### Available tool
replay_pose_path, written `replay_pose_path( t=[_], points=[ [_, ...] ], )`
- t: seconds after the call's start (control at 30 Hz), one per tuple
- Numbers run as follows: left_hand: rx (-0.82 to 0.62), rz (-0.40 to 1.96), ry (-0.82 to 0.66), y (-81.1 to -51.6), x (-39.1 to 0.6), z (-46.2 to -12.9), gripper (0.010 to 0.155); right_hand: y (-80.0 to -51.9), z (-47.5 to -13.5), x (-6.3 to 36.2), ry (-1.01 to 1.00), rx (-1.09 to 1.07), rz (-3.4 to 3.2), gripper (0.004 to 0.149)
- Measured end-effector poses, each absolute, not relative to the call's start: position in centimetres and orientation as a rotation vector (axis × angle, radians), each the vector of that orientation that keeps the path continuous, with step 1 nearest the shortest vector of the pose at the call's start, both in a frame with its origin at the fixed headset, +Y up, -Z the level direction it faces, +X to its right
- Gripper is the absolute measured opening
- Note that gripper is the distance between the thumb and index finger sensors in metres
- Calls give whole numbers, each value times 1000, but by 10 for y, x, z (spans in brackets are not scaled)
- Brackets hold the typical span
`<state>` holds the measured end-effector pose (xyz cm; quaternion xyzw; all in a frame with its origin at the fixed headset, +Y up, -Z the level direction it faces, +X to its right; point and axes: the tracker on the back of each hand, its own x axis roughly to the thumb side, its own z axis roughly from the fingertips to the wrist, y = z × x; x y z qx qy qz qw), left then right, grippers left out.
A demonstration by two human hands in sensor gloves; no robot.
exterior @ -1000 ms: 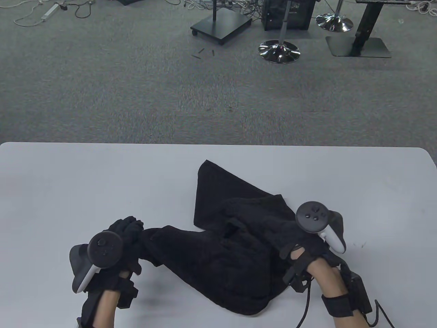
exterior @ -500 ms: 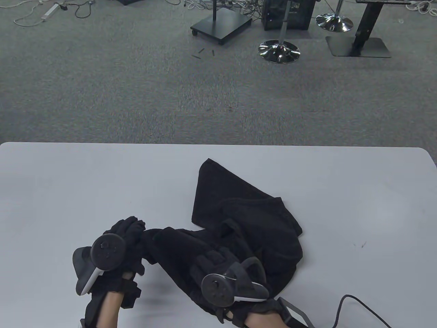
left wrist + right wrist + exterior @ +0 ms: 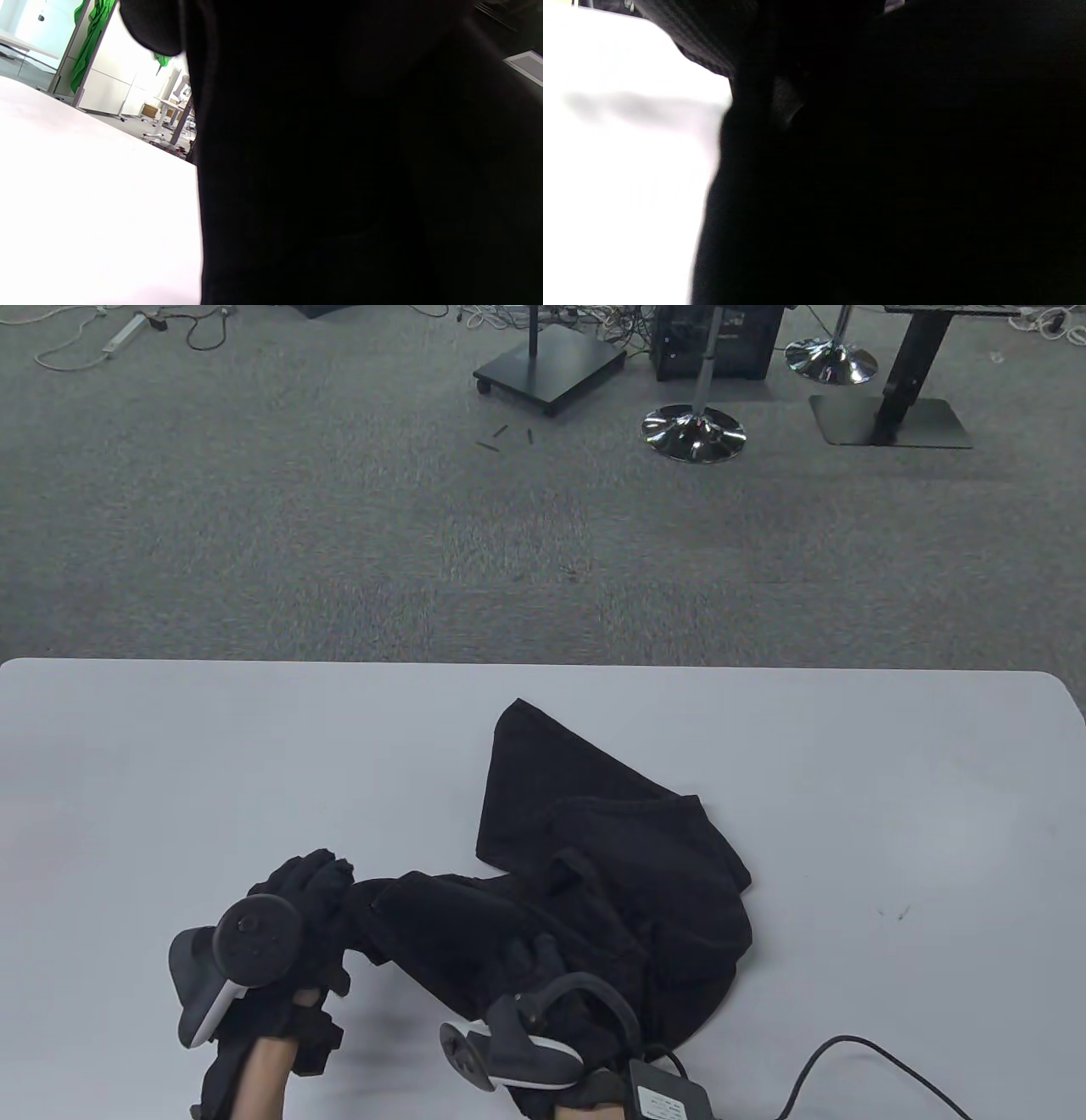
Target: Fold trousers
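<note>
The black trousers (image 3: 611,857) lie crumpled on the white table (image 3: 170,772), near its front middle. One leg points to the far edge. My left hand (image 3: 318,882) grips a bunched end of the trousers at their left side. My right hand (image 3: 534,963) lies on the fabric at the front edge of the heap, and its fingers are dark against the cloth. In the left wrist view black cloth (image 3: 339,169) fills the right side beside the table (image 3: 85,190). The right wrist view is mostly dark cloth (image 3: 903,169).
A black cable (image 3: 848,1052) and a small black box (image 3: 670,1094) trail from my right wrist along the table's front edge. Beyond the far edge is grey carpet with chrome stand bases (image 3: 694,432) and black stands.
My right hand has left the right side of the trousers and swung to the front middle of the heap, then slid a little left. My left hand has held its grip in place.
</note>
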<state>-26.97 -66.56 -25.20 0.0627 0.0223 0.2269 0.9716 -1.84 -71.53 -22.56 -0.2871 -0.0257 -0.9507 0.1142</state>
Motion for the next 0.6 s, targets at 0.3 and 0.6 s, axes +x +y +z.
replay_pose_path(
  t=[0.3,0.6],
  points=[
    [149,470,19,-659,-269,-249,51,-651,-259,60,78,-763,-3231,45],
    [175,524,-49,-643,-263,-251,51,-572,-273,105,393,-950,-3626,40]
  ],
)
